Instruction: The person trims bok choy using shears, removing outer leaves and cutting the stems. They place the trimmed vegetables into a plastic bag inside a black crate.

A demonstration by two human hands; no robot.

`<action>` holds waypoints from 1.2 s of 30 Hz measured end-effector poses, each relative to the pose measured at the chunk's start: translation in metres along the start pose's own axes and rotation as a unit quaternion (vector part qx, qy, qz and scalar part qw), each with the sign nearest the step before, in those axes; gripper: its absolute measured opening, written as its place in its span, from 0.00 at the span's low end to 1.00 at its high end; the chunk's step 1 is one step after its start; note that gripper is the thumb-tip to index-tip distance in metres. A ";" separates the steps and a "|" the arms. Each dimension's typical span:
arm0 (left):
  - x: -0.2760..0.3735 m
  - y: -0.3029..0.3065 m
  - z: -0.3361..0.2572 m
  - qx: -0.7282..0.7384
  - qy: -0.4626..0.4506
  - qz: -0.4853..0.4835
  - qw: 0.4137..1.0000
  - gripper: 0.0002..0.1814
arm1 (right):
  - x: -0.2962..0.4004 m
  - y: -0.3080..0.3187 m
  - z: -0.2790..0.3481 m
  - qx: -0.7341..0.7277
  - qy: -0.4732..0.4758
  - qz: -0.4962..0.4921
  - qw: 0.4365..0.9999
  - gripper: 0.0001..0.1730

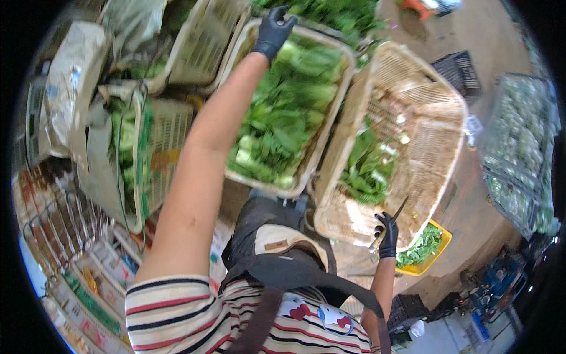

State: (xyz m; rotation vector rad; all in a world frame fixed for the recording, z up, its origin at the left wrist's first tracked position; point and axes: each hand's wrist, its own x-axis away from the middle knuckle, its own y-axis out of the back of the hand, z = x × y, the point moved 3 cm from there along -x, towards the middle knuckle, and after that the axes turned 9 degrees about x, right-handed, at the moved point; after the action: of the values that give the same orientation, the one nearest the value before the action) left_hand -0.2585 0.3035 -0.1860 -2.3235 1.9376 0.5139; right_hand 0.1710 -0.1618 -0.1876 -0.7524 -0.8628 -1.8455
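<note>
My left hand (276,33), in a black glove, is stretched out over the far rim of a plastic crate (298,190). Its thumb and fingers are apart and bent, with nothing seen between them. Leafy green vegetables (287,115) with pale stems fill this crate. In my right hand (388,236), also gloved in black, is a knife (400,209), its blade pointing up and away from me. That hand is over the near end of a second, stained crate (424,146). Loose green leaves (369,168) and pale scraps lie inside it.
A yellow crate (445,239) of leaves sits below my right hand. Slatted crates (166,132) of greens stand at left, beside stacked boxes (95,301). More greens (327,15) lie beyond the full crate. At far right are bagged goods (515,141) and a dark crate (460,73).
</note>
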 end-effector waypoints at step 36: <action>0.246 0.161 -0.223 -0.110 0.005 0.232 0.966 0.47 | 0.182 -0.235 0.178 0.292 0.523 0.236 0.765 0.32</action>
State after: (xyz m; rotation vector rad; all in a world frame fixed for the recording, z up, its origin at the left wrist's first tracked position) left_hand -0.3320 -0.0201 -0.0245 -1.9661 2.5589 0.7867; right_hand -0.0891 -0.0300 -0.0005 0.4531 -0.3681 -1.1187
